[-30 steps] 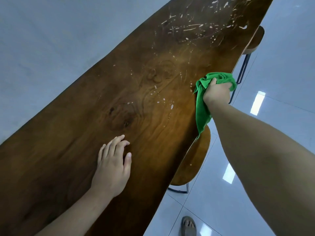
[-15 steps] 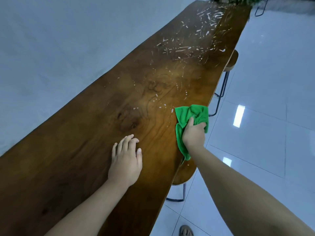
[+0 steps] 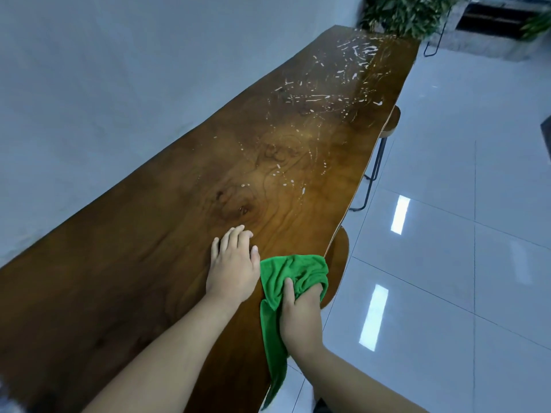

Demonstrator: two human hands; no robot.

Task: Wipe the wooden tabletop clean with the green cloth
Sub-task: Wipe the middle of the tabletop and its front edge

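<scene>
Here the long, dark brown wooden tabletop (image 3: 167, 263) runs from the lower left corner up to the far end, and its near end is cut off by the frame. The left hand (image 3: 232, 263) lies flat on the wood, palm down with fingers spread loosely, holding nothing; its forearm leaves the picture at the bottom edge. Just beside it, touching its thumb side, the crumpled bright green cloth (image 3: 286, 275) sits at the right edge of the tabletop. The right hand (image 3: 301, 314) is closed around the bunched cloth, thumb pressed on top, while the other fingers are buried in the folds and cannot be seen. A loose tail of the cloth hangs down past the table edge, below the wrist. Small white specks and streaks (image 3: 328, 98) lie scattered over the far half of the wood, thickest towards the far end, thinning near the knot in the grain; what they are made of cannot be told. Two round wooden stools with thin black metal legs (image 3: 340, 263) are tucked under the right edge, each mostly hidden by the tabletop. Beyond the far end, a blurred leafy green plant (image 3: 408, 13) is cut off by the top of the frame. The glossy pale tiled floor (image 3: 447, 263) shows bright rectangular reflections.
</scene>
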